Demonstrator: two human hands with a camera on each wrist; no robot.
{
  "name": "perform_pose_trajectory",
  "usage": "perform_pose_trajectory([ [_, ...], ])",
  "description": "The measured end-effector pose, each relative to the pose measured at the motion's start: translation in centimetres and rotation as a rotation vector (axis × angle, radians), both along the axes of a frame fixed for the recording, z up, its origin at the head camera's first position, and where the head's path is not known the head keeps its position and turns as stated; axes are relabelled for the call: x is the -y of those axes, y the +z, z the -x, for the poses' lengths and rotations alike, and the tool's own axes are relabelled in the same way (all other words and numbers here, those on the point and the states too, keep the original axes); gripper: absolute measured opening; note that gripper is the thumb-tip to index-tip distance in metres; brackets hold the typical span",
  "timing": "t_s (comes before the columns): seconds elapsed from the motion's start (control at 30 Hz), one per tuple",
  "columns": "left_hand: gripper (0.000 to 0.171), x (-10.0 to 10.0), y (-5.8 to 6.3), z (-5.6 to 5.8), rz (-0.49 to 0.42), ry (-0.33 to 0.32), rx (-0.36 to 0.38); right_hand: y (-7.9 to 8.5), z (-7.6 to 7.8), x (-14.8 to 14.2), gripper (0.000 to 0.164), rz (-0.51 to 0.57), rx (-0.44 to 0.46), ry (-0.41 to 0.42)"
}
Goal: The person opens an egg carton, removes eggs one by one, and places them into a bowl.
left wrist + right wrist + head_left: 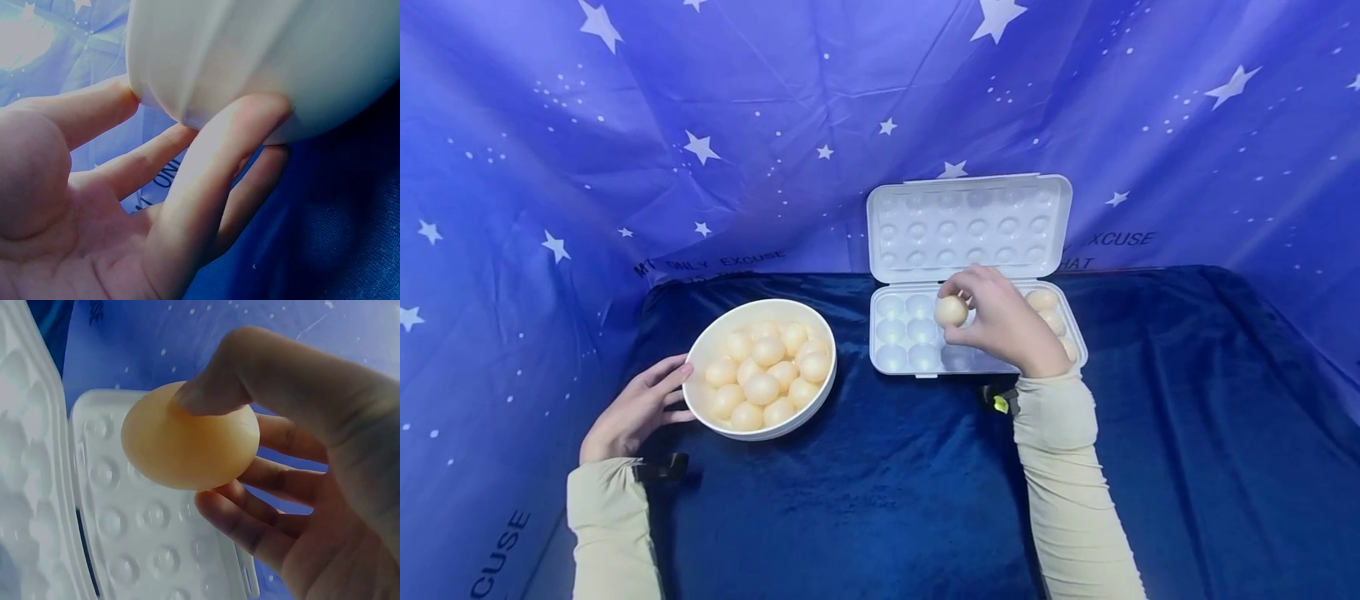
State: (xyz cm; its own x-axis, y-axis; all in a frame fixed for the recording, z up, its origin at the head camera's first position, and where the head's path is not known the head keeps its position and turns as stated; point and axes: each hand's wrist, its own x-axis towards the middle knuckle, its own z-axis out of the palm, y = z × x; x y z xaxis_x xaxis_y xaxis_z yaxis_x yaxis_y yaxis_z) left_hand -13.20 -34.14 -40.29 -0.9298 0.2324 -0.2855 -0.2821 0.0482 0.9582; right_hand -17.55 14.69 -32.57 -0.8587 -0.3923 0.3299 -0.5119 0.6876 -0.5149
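My right hand (pixel 1000 321) pinches a pale cream egg (pixel 951 312) between thumb and fingertips, over the middle of an egg carton (pixel 882 367). In the right wrist view the egg (pixel 187 450) is clear of the carton's cups. Several eggs (pixel 1051 321) sit in the carton's right end, partly hidden by the hand; cups at its left end hold none. At the left, a white bowl (pixel 696 402) heaped with similar eggs (pixel 762 388) leans slightly. My left hand (pixel 636 408) grips its left side, thumb near the rim and fingers against the lower wall (pixel 206 56).
The carton's dimpled lid (pixel 970 225) stands raised at the back, close to the starry blue curtain (pixel 790 100). Dark blue cloth (pixel 850 500) covers the table. A black camera strap (pixel 662 468) is on the left wrist.
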Motion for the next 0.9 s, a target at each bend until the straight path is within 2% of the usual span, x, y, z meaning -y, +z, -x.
perform_pose_trajectory([
  [0.37,0.022,-0.1,0.0,0.2,0.011,0.019,0.010,0.1,-0.8,4.7,0.034,0.043,-0.008,0.114],
  [0.47,0.022,-0.2,0.2,0.4,0.005,0.024,0.013,-0.2,-1.2,6.3,0.032,0.065,-0.036,0.124],
  [0.73,0.020,-0.2,0.1,0.0,0.019,0.017,0.008,-1.4,-2.1,10.5,0.030,0.094,-0.201,0.152],
  [0.9,0.021,-0.2,0.1,-0.1,0.035,0.019,-0.001,-1.9,-2.4,12.3,0.030,0.070,-0.232,0.191],
])
